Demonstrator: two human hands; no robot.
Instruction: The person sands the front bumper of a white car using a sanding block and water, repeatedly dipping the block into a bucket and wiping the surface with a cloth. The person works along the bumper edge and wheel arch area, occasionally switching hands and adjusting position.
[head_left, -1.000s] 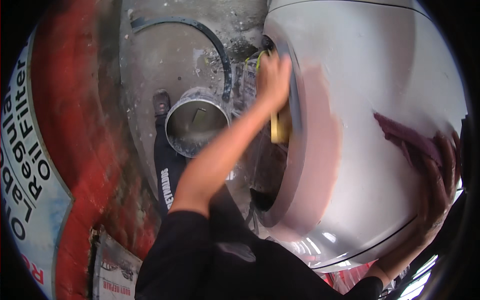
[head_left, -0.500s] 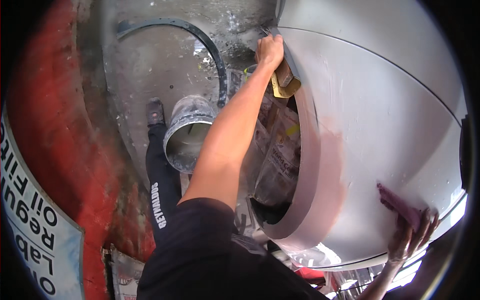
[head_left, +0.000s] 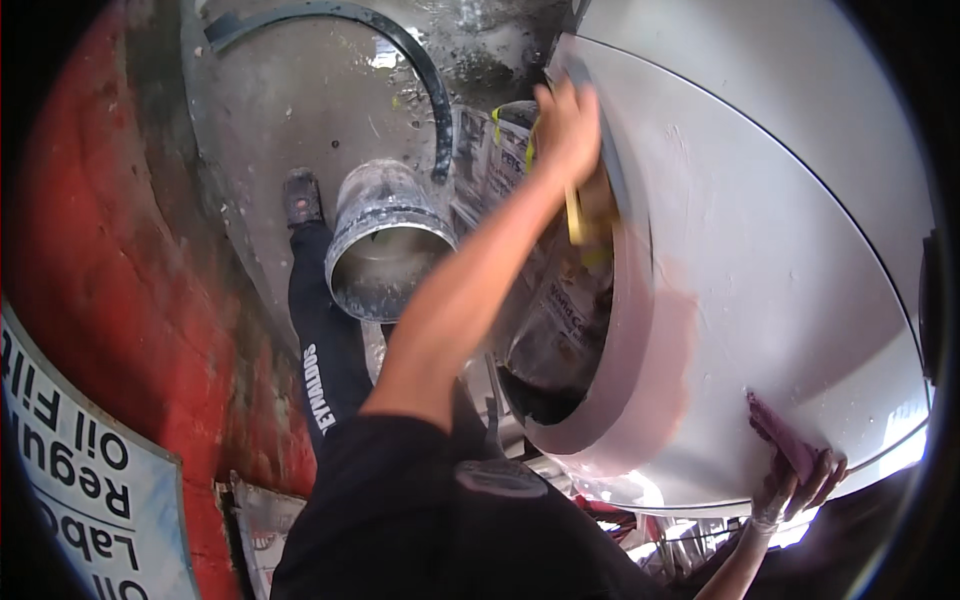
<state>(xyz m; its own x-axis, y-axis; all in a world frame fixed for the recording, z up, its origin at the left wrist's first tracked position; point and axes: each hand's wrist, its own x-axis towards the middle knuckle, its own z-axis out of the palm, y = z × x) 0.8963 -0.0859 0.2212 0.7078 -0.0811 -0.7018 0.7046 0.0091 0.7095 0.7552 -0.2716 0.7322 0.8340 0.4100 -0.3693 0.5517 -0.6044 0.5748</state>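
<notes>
One left hand [head_left: 570,138] stretched forward, one right hand [head_left: 788,490] nearer, gripping purple pad [head_left: 785,435].

Beyond the bucket [head_left: 385,195], open floor [head_left: 310,95] leaves room to pass, bounded by a curved dark strip [head_left: 425,75]. Left of the bucket, the person's leg [head_left: 315,280] stands close, a red wall [head_left: 130,250] farther out. Rightward, the left forearm [head_left: 470,275] crosses, overlapping the bucket's rim; past it, the silver car body [head_left: 780,240] blocks passage.
</notes>
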